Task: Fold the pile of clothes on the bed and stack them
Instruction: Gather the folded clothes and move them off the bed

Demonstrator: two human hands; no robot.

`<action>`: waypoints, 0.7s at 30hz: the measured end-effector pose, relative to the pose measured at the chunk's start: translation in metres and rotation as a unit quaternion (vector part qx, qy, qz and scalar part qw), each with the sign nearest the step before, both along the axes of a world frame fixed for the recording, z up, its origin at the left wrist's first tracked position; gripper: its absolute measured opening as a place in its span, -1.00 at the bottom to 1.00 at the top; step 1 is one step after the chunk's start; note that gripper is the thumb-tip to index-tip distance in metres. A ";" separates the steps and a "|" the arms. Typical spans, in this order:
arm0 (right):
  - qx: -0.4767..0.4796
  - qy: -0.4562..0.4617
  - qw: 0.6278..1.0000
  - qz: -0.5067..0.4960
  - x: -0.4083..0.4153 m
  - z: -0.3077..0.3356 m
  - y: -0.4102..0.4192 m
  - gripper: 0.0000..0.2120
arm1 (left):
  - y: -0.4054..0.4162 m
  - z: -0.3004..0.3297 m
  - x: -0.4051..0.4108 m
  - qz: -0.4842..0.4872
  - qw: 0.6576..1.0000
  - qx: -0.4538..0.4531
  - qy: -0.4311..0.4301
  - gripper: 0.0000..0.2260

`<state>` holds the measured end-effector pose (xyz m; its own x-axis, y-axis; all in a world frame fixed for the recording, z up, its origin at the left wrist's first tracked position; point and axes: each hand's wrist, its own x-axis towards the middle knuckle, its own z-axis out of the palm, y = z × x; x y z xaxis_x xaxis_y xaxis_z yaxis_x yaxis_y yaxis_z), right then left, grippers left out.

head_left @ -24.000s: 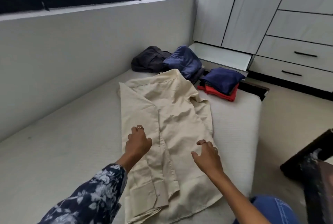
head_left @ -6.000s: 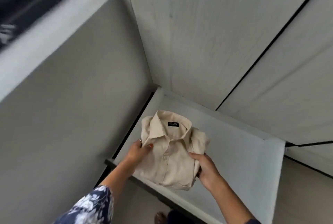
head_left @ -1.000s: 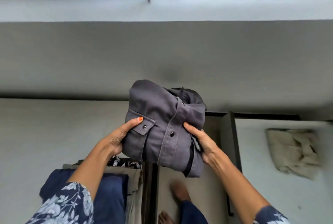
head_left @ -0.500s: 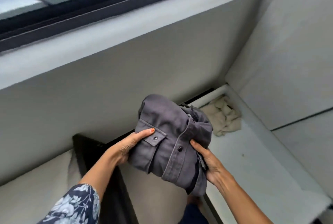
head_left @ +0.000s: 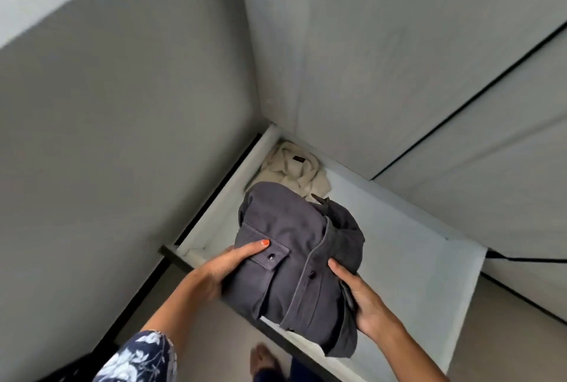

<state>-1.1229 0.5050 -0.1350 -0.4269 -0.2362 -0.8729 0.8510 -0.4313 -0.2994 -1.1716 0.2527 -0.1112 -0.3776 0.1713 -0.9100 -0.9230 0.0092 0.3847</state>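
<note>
I hold a folded grey button shirt (head_left: 302, 262) in the air over the near part of a white open drawer (head_left: 414, 262). My left hand (head_left: 228, 268) grips its left side, thumb lying on the chest pocket. My right hand (head_left: 360, 297) grips its right side, thumb by the button placket. A folded cream shirt (head_left: 293, 171) lies in the drawer's far left corner, partly hidden behind the grey shirt.
White wardrobe doors (head_left: 383, 53) rise right behind the drawer. A grey wall (head_left: 122, 123) stands on the left. My bare foot (head_left: 264, 360) is on the beige floor (head_left: 211, 329) below the drawer front.
I have turned right and moved in, carrying the grey shirt from beside the bed to over the drawer. Both hands keep the same hold.
</note>
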 end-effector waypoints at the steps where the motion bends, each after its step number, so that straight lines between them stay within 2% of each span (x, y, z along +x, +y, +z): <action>1: 0.008 -0.013 1.000 -0.012 0.000 -0.007 0.009 -0.13 | 0.008 -0.010 -0.006 -0.020 1.000 0.004 -0.004 -0.09; 5: 0.011 -0.045 0.995 -0.091 -0.002 -0.061 0.041 -0.41 | 0.046 -0.071 -0.042 -0.121 0.992 0.039 -0.006 -0.28; 9: 0.026 -0.039 0.991 -0.126 -0.010 -0.130 0.072 -0.37 | 0.082 -0.148 -0.073 -0.186 0.982 0.040 0.018 -0.34; 10: 0.030 -0.032 0.990 -0.138 -0.012 -0.152 0.080 -0.34 | 0.092 -0.171 -0.080 -0.195 0.980 0.039 0.027 -0.32; 12: 0.051 -0.012 0.987 -0.150 -0.021 -0.183 0.092 -0.40 | 0.105 -0.206 -0.093 -0.210 0.976 0.038 0.045 -0.26; 14: 0.072 0.010 0.984 -0.160 -0.034 -0.205 0.106 -0.44 | 0.117 -0.230 -0.108 -0.212 0.974 0.046 0.063 -0.23; 17: 0.110 0.060 0.981 -0.150 -0.057 -0.242 0.122 -0.30 | 0.141 -0.265 -0.130 -0.184 0.978 0.022 0.100 -0.31; 19: 0.195 0.090 0.969 -0.123 -0.074 -0.258 0.121 -0.25 | 0.153 -0.282 -0.139 -0.149 0.978 -0.051 0.134 -0.41; 21: 0.281 0.097 0.948 -0.113 -0.087 -0.274 0.116 -0.32 | 0.165 -0.295 -0.142 -0.136 0.978 -0.086 0.136 -0.40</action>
<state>-1.2097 0.6206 -0.4085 -0.5769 0.3593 -0.7335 0.6612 -0.3218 -0.6777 -1.3132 0.4173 -0.4061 -0.5712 0.1514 -0.8067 -0.7414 0.3266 0.5862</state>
